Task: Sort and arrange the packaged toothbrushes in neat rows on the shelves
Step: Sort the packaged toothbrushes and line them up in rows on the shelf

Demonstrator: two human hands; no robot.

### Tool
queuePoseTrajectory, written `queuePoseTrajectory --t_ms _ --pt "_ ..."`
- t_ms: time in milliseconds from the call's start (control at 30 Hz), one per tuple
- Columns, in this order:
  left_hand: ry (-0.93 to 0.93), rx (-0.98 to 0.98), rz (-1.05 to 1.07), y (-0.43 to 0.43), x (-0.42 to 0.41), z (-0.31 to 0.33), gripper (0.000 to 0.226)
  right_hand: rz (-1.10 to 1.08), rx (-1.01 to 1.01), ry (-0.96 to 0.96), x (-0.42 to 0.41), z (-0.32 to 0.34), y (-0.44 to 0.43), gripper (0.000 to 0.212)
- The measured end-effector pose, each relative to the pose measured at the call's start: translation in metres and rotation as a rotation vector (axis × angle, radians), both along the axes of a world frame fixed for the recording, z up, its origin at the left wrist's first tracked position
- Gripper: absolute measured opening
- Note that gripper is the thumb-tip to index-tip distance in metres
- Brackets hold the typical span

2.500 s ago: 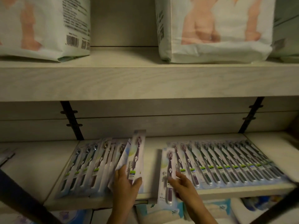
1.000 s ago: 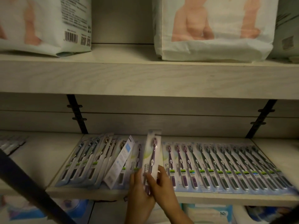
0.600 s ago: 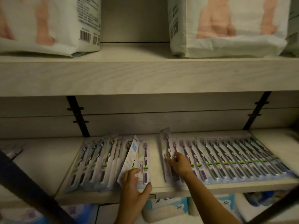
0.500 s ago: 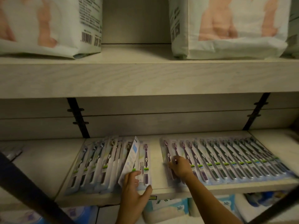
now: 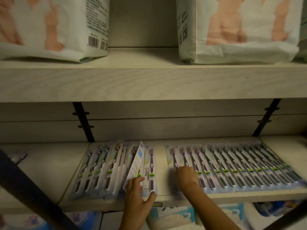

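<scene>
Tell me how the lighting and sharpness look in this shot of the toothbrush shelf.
Head view: dim overall, darkest under the upper shelf; the right hand is motion-blurred on the right row of packaged toothbrushes; the left hand looks sharper; the lower corners are soft.

The shelf (image 5: 166, 199) is pale with a faint wood grain. On it, packs (image 5: 232, 171) are pale blue with green label bands. The brushes (image 5: 151, 173) are purple mid-shelf and dark green toward its right end. Above the shelf, bags (image 5: 232, 30) are white with pink prints. Below it, wipes (image 5: 174, 216) are blue and white.
</scene>
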State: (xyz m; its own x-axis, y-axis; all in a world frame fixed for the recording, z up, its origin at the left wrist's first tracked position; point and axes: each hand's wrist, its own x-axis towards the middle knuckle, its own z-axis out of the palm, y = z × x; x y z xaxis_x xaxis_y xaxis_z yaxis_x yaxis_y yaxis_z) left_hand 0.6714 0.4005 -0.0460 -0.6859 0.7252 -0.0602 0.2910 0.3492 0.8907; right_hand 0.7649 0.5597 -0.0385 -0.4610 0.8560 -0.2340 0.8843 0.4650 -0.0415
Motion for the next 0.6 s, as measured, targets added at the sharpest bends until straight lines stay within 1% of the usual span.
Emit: queuePoseTrajectory --t_ms 67,133,233,333,400,467,500,533,600 --pt "0.014 -0.012 -0.016 0.004 -0.001 -0.002 0.043 0.039 0.022 -0.029 0.0 0.0 -0.001 0.022" --pt "0.071 -0.044 -0.029 0.011 -0.002 -0.007 0.04 0.064 0.045 -0.035 -0.001 0.005 -0.002 0.022" --pt "0.192 -0.16 -0.05 0.028 0.0 -0.015 0.046 0.073 0.057 0.018 0.002 0.014 -0.001 0.023" --pt "0.297 -0.331 -0.079 0.047 0.002 -0.022 0.06 0.097 0.053 0.148 0.011 0.023 -0.004 0.024" --pt "0.403 -0.471 -0.086 0.057 0.004 -0.024 0.067 0.115 0.006 0.293 0.016 0.022 -0.01 0.03" --pt "0.558 -0.598 -0.061 0.067 0.007 -0.025 0.067 0.128 -0.064 0.438 0.023 0.019 -0.014 0.039" --pt "0.641 -0.662 -0.048 0.071 0.009 -0.025 0.066 0.14 -0.084 0.478 0.027 0.017 -0.015 0.042" --pt "0.705 -0.723 -0.037 0.074 0.011 -0.025 0.065 0.15 -0.109 0.513 0.032 0.016 -0.016 0.041" --pt "0.749 -0.806 0.003 0.08 0.014 -0.026 0.059 0.173 -0.161 0.568 0.044 0.018 -0.016 0.036"
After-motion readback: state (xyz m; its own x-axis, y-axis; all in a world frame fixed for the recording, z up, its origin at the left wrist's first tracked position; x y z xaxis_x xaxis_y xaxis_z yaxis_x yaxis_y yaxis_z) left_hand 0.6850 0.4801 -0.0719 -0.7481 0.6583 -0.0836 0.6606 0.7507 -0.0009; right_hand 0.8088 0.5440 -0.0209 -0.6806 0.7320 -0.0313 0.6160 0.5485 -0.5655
